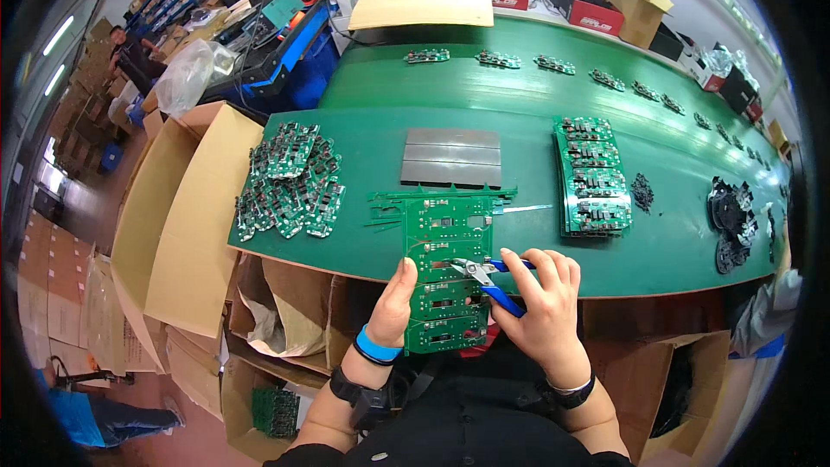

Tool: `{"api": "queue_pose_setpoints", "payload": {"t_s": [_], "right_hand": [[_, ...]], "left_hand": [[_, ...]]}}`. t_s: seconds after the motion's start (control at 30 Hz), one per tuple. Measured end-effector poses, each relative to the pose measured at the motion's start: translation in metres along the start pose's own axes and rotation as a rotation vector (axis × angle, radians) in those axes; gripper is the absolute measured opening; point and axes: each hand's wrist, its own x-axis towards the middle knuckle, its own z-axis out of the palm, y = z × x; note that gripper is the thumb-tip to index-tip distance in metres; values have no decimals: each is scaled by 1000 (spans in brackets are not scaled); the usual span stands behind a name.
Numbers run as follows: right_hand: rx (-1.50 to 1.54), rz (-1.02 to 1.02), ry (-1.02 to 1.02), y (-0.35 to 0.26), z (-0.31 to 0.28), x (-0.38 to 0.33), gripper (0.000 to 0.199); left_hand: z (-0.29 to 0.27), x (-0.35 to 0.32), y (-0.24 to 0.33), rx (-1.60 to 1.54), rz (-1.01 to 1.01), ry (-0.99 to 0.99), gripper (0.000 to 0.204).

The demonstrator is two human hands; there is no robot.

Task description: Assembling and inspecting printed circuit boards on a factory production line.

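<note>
A green circuit board panel (445, 304) of several joined boards is gripped along its left edge by my left hand (398, 304). My right hand (546, 301) holds blue-handled cutting pliers (501, 290), their handles spread. The metal jaws lie over the panel's face near its middle; whether they touch it I cannot tell. Beyond the panel's far end sits a dark grey ridged block (451, 157). Thin green board strips (389, 207) lie by the panel's far edge. To the left is a heap of small circuit boards (294, 180); to the right, a stack of board panels (593, 177).
A row of small boards (556, 64) runs along the green belt (380, 78) behind the table. Small black parts (641, 193) and black scrap pieces (731, 220) lie at right. Open cardboard boxes (194, 233) stand left and below. Two other people (134, 56) are at left.
</note>
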Motion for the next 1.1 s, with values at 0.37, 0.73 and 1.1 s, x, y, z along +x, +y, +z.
{"api": "queue_pose_setpoints", "payload": {"t_s": [0.37,0.73,1.1], "right_hand": [[-49,-35,-88,-4,0,5,65],[-46,-23,-68,-2,2,3,64],[-61,-42,-116,-2,-3,5,67]], "left_hand": [[6,-2,7,90,91,-18,51],[6,-2,6,195,140,26,53],[15,-4,10,235,138,-20,51]]}}
